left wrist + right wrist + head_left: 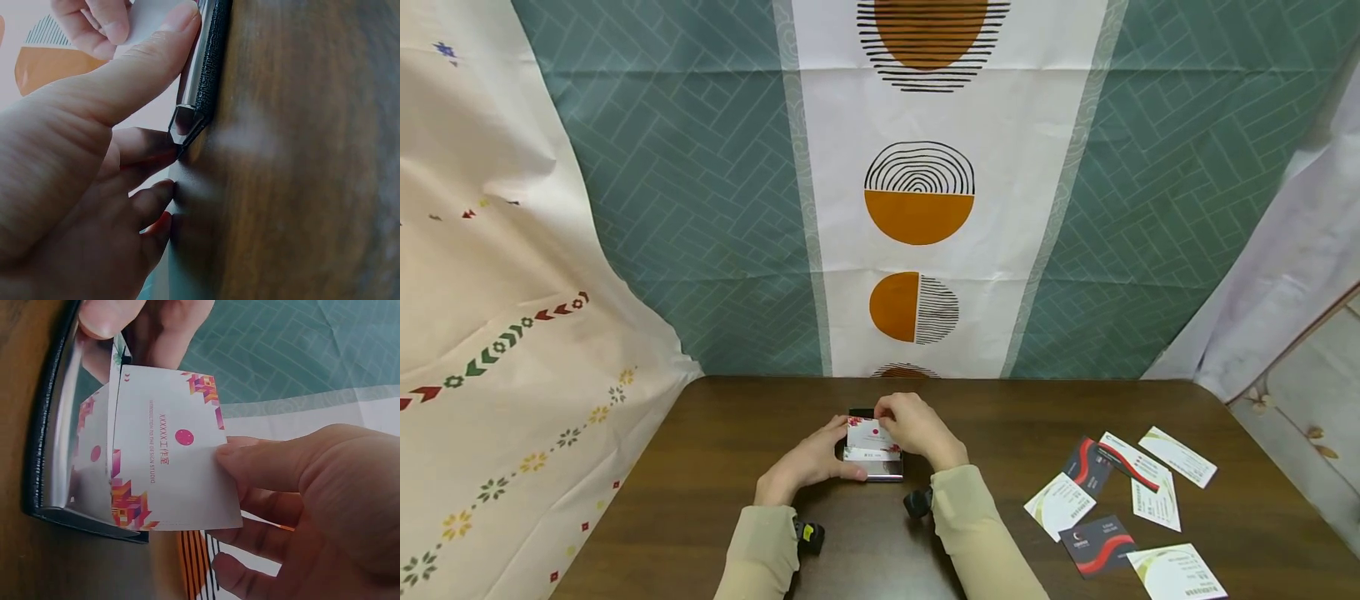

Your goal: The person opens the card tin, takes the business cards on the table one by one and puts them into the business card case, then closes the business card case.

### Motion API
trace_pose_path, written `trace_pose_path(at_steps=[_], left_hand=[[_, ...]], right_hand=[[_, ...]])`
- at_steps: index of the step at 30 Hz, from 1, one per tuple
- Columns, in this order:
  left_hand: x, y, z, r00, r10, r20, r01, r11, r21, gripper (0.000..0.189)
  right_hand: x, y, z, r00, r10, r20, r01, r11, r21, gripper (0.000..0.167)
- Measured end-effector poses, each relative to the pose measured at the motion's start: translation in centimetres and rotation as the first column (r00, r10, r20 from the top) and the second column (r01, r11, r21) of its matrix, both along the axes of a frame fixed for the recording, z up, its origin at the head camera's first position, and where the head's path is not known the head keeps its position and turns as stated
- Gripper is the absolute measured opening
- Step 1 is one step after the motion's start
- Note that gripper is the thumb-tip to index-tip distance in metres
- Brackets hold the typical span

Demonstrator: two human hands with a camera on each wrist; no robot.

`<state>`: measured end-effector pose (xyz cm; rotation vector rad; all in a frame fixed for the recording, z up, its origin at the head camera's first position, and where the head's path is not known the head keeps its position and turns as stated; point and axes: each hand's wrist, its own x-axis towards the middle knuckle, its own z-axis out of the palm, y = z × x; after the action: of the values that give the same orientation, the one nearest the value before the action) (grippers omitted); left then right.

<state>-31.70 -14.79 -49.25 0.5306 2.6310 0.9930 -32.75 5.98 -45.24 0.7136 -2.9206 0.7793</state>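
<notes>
A business card case (pixel 886 472) with a black textured cover (pixel 214 65) and a shiny metal inside lies open on the table in front of me. My left hand (pixel 808 461) holds it at its left side, with the thumb on the metal edge and the other fingers around the side. Between the thumb and fingers of my right hand (pixel 919 431) is a white business card (pixel 169 450) with a pink dot and colourful corner patterns. The card's lower edge is at the case opening. Another card (pixel 117 359) shows behind it, partly hidden.
On the right of the brown table (pixel 715 467) several business cards lie scattered and overlapping, among them a dark one with a red wave (pixel 1099 546) and a white one (pixel 1177 456). A patterned curtain (pixel 700 208) hangs behind the table.
</notes>
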Motion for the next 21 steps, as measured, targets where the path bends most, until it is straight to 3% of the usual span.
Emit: trace_pose_path(at_steps=[7,21], left_hand=[[0.07,0.06,-0.14,1.000,0.020,0.010,-0.020,1.000,-0.013,0.096],[-0.04,0.07,-0.13,1.000,0.007,-0.003,-0.007,0.999,-0.032,0.097]], right_hand=[[0.01,-0.03,-0.10,1.000,0.009,-0.015,-0.009,0.999,-0.047,0.009],[0.16,-0.09,-0.81,1.000,0.012,-0.005,-0.012,1.000,-0.008,0.008]])
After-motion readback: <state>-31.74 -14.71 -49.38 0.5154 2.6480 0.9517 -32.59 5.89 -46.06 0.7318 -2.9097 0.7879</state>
